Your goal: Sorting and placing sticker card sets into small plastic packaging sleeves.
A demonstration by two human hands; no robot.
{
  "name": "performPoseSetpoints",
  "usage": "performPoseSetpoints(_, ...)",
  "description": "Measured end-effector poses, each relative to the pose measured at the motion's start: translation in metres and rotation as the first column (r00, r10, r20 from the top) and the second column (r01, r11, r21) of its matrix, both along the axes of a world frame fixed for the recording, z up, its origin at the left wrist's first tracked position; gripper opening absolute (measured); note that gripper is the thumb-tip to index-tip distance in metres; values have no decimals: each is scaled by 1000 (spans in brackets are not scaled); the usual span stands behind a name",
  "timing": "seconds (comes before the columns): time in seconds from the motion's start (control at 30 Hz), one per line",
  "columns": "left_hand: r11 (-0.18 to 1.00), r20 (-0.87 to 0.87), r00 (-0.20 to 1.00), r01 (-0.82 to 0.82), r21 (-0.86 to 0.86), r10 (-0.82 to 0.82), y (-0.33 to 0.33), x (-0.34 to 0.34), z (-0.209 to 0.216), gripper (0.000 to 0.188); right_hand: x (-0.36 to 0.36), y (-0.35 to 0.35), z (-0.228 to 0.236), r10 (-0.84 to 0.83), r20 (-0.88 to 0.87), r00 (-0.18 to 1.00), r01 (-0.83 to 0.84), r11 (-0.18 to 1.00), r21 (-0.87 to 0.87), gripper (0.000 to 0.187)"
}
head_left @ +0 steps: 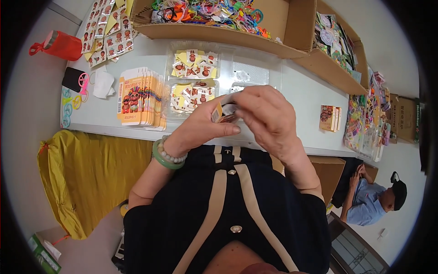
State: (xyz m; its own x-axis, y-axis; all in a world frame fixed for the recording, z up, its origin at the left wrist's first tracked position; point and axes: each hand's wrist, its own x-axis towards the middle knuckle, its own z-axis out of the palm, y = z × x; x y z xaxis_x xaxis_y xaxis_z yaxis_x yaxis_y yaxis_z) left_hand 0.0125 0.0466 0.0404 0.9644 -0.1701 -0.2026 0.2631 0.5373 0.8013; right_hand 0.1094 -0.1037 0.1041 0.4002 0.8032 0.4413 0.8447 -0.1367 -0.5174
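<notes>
A small orange printed carton (pixel 224 113) is in my left hand (pixel 200 122), which closes round it with the thumb along the near side. The carton's end is open toward my right hand (pixel 268 112). My right hand's fingers are bent together at that opening, and what they pinch, if anything, is hidden. Left of my hands lies an overlapping stack of flat orange cartons (pixel 142 98). Behind my left hand, a clear plastic tray (pixel 168 68) holds cut character stickers (pixel 194 97) in its left compartments and small pale pieces in the right ones.
Cardboard boxes (pixel 292 25) of colourful trinkets line the back. Folded small cartons (pixel 329 118) stand at right, near bagged colourful bands (pixel 358 121). Sticker sheets (pixel 112 34), a red cup (pixel 61 44), pink scissors (pixel 83 82) and tissue (pixel 104 84) lie left. A person (pixel 369 198) sits at far right.
</notes>
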Motion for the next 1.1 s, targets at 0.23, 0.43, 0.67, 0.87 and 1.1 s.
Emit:
performPoseSetpoints(0.23,1000,-88,996,-27,-4,26,18,-12,-6,57,33,-41,-47,-345,-269,899,278,925,-258,16)
performPoseSetpoints(0.43,993,-115,987,-107,39,111,18,-11,-5,50,32,-32,-92,-273,178,945,320,669,-671,7)
performPoseSetpoints(0.67,977,-125,969,-212,33,214,20,-17,-3,52,37,-33,-73,-438,-23,899,350,748,-564,9)
performPoseSetpoints(0.87,962,9,982,181,203,-187,16,-31,-3,68,33,-24,-94,-251,112,961,270,791,-549,9)
performPoseSetpoints(1.1,1000,-143,990,18,23,-15,18,-39,-12,55,40,-29,-81,-371,18,929,324,786,-527,9)
